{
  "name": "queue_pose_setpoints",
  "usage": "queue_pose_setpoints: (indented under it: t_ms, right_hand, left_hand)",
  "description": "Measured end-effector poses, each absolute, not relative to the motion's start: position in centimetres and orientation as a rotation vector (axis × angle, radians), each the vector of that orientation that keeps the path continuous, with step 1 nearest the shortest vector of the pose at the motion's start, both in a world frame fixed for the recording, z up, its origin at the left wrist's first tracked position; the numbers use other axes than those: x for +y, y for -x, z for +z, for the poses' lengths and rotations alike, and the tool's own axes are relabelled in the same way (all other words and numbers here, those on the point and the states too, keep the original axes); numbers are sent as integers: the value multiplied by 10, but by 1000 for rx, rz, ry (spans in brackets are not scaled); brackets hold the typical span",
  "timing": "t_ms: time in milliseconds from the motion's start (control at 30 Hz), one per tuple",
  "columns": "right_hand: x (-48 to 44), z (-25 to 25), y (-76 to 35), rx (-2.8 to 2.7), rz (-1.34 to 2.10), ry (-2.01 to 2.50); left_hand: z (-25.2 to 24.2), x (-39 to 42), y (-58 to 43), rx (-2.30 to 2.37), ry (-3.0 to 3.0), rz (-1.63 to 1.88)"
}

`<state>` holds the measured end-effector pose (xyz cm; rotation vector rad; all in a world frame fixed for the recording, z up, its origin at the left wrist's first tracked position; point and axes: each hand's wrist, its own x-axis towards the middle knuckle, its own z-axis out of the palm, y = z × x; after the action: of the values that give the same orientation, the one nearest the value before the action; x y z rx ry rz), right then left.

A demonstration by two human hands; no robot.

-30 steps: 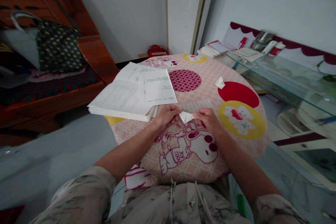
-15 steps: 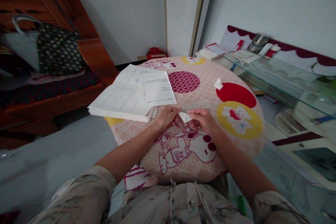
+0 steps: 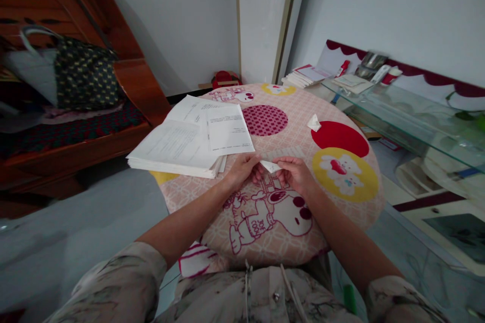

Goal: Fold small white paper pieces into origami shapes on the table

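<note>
A small folded white paper (image 3: 270,166) is held between both hands just above the patterned tablecloth (image 3: 212,212). My left hand (image 3: 245,170) pinches its left end, and my right hand (image 3: 294,172) pinches its right end. Behind the hands lies a pale, faintly lined strip (image 3: 282,153), partly covered by them. A stack of printed sheets (image 3: 182,141) rests left of the hands, a loose printed sheet (image 3: 229,128) on top. Farther back on the right, a second small folded white paper (image 3: 313,122) sits by the red circle of the cloth.
At the right, a glass shelf (image 3: 409,121) holds a red-and-white cup (image 3: 391,76) and other items beside a pile of booklets (image 3: 303,76). A wooden bench (image 3: 140,86) with a patterned bag (image 3: 86,74) stands left. A tall white cabinet unit (image 3: 261,20) is behind.
The view has tilted up slightly, so the scene sits a little lower. The folded paper between my hands has turned slightly and looks flatter; both hands keep their hold.
</note>
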<state>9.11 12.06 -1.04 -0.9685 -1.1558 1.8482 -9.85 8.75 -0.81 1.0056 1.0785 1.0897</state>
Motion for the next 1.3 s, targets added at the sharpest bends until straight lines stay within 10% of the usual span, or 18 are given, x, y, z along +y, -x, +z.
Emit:
queue_pose_setpoints:
  t_ms: [1300]
  right_hand:
    - [111, -4, -84, -1444, 1613, 990]
  left_hand:
    - [-14, 91, 99, 934, -944, 1203]
